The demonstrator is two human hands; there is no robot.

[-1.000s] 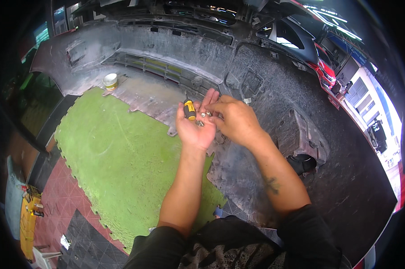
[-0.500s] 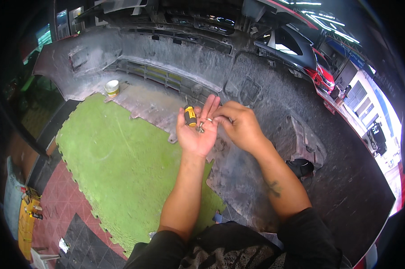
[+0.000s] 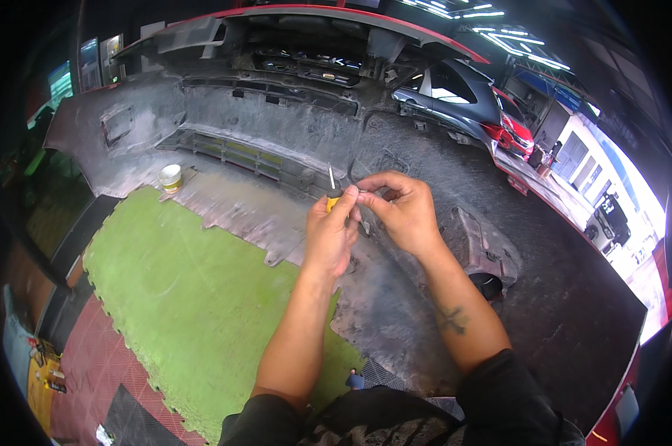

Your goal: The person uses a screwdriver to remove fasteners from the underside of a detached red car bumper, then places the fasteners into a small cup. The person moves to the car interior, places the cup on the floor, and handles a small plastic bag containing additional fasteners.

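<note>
My left hand (image 3: 330,236) is closed around a short screwdriver with a yellow and black handle (image 3: 333,199). Its metal shaft points upward. Just to the right, my right hand (image 3: 406,211) has thumb and index finger pinched together, meeting the left thumb tip. Whatever lies in that pinch is too small to make out. The curled left fingers hide the palm. Beneath and beyond both hands spreads a large grey-black car bumper (image 3: 276,108), its dusty inner side showing, with a slatted grille section (image 3: 232,152).
A small white and yellow tub (image 3: 170,178) stands on the bumper's inner surface at the left. A green foam mat (image 3: 195,297) covers the floor, beside red floor tiles (image 3: 98,357). A yellow box with tools (image 3: 46,383) sits lower left. Parked cars (image 3: 455,93) stand beyond.
My left hand was open, palm up, with the screwdriver and small metal fasteners lying in it; it has closed around the screwdriver, which now points up. My right hand stays pinched beside it.
</note>
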